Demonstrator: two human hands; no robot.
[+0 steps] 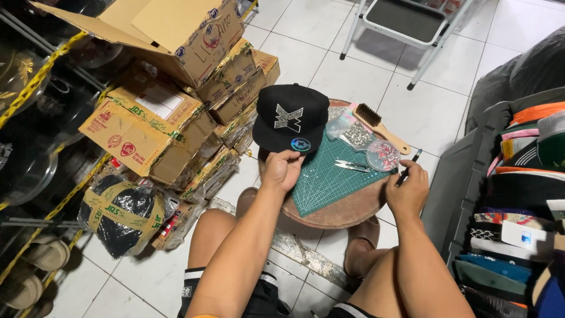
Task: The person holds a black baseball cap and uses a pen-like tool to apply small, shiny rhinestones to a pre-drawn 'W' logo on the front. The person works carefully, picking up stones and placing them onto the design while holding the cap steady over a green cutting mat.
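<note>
Left hand (281,169) pinches black cap (290,118) brim at frame centre; right hand (407,191) grips pen tool (410,164), centre-right, beside green mat (323,176).

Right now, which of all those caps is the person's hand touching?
The black cap with the sparkly silver X on its front, lying on the round stool. The left hand grips its brim. The other caps sit stacked in the bin at right, untouched.
</note>
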